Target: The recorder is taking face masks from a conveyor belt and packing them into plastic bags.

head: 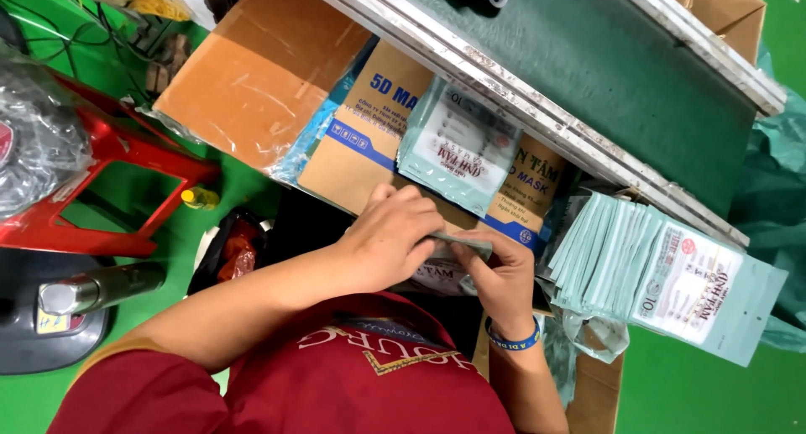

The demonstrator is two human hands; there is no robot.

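far on the left i see a red plastic stool [109,153] on the green floor [705,392], with a bag of clear plastic [38,140] resting on it. below it lies a shiny metal bottle [101,287]. a small yellow bottle [200,198] stands by the stool's leg.

next comes a big brown box [260,73], leaning under the edge of the conveyor belt [604,65].

my left hand [395,237] is closed over a thin green packet [457,245], fingers curled on top. my right hand [502,274], with a blue wristband [514,342], pinches the same packet from below. i think both hands press it flat so it stays neat. the packet sits in front of my chest, just over an open carton [369,140] with blue print. more green packets [457,144] lean against the belt's near edge, maybe so they are easy to grab.

on the right, a fanned stack of packets [655,270] rests under the belt's edge, lined up side by side.
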